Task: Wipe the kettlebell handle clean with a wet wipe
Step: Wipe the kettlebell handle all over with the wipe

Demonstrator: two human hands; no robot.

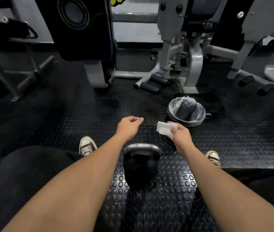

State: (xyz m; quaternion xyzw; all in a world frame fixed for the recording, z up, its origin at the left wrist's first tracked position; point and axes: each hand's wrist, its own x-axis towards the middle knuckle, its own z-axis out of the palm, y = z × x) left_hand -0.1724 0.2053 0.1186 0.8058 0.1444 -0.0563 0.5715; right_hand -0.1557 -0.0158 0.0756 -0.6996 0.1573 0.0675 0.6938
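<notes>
Black studded rubber floor (233, 139) bears kettlebell (140, 168), lined bin (186, 113), grey gym machines (179, 52).

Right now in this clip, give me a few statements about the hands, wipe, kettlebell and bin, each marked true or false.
1. The right hand holds the white wipe. True.
2. The wipe is pressed on the kettlebell handle. False: it is held in the air beyond the handle.
3. The left hand grips the handle. False: it holds nothing, away from the kettlebell.
4. A bin with a plastic liner stands on the floor beyond the right hand. True.
5. The kettlebell lies inside the bin. False: it stands on the floor between the feet.
</notes>
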